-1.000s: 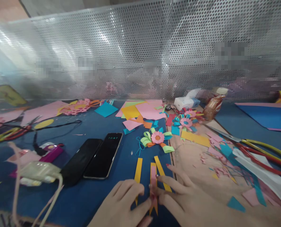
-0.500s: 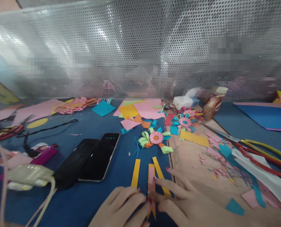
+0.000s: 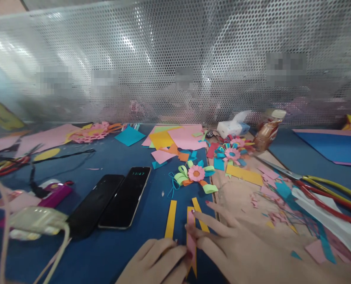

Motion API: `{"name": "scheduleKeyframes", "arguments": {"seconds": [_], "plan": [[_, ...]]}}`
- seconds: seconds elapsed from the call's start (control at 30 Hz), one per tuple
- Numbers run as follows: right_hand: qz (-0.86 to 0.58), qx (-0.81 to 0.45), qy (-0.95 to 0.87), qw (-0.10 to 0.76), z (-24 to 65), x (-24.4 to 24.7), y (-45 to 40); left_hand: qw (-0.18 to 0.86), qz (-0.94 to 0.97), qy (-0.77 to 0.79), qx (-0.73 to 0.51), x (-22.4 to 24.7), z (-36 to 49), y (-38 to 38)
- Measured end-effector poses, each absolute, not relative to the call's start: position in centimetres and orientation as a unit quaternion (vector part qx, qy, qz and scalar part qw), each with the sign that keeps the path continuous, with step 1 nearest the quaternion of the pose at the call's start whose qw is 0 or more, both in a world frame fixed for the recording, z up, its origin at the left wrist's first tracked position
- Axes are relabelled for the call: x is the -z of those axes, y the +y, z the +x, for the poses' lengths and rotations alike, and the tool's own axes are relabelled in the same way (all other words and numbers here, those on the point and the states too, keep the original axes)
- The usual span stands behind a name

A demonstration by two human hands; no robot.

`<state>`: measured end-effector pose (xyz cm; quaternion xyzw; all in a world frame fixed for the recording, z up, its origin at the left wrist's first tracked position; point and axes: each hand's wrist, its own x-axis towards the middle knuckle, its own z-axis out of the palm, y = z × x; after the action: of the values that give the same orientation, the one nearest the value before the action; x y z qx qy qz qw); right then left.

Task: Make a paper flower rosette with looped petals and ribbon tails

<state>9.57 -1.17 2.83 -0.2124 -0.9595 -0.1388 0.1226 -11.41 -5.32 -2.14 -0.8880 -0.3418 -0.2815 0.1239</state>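
Note:
A pink paper strip (image 3: 190, 227) lies on a slightly wider yellow strip, whose notched lower end (image 3: 193, 270) shows between my hands. My left hand (image 3: 156, 262) has its fingers bent together, the tips pinching the lower part of the layered strip. With fingers spread, my right hand (image 3: 228, 240) presses fingertips on the pink strip's upper part. One loose yellow strip (image 3: 171, 219) lies left of it; another yellow strip (image 3: 199, 211) is partly under my right fingers. Beyond them sits a paper flower (image 3: 196, 173) with a pink centre and green loops.
Two dark phones (image 3: 126, 199) lie at left, near a pale cable connector (image 3: 39, 219). Large scissors (image 3: 308, 183) rest at right among paper scraps (image 3: 277, 217). A tissue pack (image 3: 233, 128) and a bottle (image 3: 268, 132) stand before the perforated metal screen (image 3: 163, 51).
My left hand has shifted slightly right and down. My right fingertips have moved a little up along the pink strip, which now sits more squarely over the yellow one.

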Motion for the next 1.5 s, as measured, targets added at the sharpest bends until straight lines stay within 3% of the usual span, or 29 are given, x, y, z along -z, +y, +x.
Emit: {"name": "scheduleKeyframes", "arguments": {"seconds": [0.47, 0.73, 1.13, 1.5], "plan": [[-0.217, 0.117, -0.965, 0.093, 9.4, -2.6, -0.3, 0.126, -0.895, -0.328, 0.276, 2.2, -11.3, -4.9], [-0.245, -0.016, -0.968, 0.047, 10.1, -3.9, 0.3, 0.126, -0.891, -0.324, 0.291, 2.3, -11.5, -5.0], [-0.227, 0.118, -0.963, 0.078, 9.3, -2.7, 0.5, 0.123, -0.889, -0.333, 0.288, 2.2, -11.5, -4.9], [-0.237, 0.026, -0.968, 0.079, 10.0, -3.3, 1.0, 0.115, -0.919, -0.320, 0.202, 0.4, -11.9, -4.8]]}}
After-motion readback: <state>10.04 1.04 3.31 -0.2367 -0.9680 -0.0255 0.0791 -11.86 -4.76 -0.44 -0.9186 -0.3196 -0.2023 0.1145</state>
